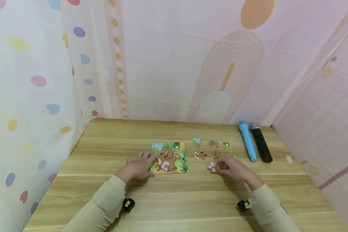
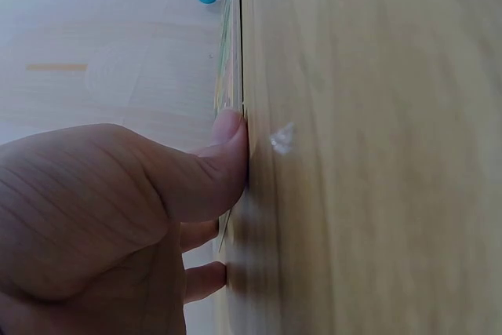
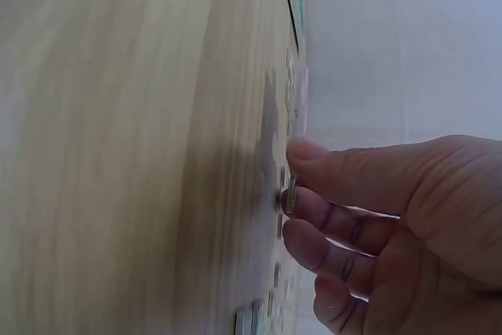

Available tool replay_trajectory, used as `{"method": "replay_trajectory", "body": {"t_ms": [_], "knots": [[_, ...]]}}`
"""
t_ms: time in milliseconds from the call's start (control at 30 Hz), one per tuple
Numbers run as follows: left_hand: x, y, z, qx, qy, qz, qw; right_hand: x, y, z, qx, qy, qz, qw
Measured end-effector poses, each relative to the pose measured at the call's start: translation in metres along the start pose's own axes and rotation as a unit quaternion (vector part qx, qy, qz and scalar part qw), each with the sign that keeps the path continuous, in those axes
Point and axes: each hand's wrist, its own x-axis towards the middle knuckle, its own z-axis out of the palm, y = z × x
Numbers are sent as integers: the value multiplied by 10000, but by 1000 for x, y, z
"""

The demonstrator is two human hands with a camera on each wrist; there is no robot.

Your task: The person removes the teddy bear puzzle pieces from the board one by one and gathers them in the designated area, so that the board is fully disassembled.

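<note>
A puzzle board (image 1: 182,161) with a brown bear picture lies flat on the wooden table. At its left edge rests my left hand (image 1: 140,166), fingers over the edge and thumb by the lower corner. In the left wrist view that thumb (image 2: 208,174) touches the board's edge. To the right of the board, my right hand (image 1: 235,167) pinches a puzzle piece (image 1: 213,166) with pink and brown on it. The right wrist view shows the piece tilted and just off the table, between thumb (image 3: 310,151) and fingers. Several loose puzzle pieces (image 1: 200,155) lie beyond it.
A blue toy microphone (image 1: 247,141) and a black microphone (image 1: 261,143) lie at the table's right. A small pink patterned item (image 1: 289,159) is near the right edge. Patterned curtains (image 1: 162,64) hang behind and on both sides of the table (image 1: 174,199).
</note>
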Motion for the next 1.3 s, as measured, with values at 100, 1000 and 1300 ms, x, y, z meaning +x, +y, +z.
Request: {"method": "replay_trajectory", "body": {"t_ms": [100, 1000, 1300], "knots": [[0, 0, -1, 18, 6, -15, 10000, -2, 4, -3, -51, -42, -132, 9999], [-3, 1, -2, -87, 21, 4, 10000, -17, 15, -5, -266, -26, -288, 9992], [2, -1, 2, -180, 27, -18, 9998, -1, 6, -4, 82, -7, 215, 9997]]}}
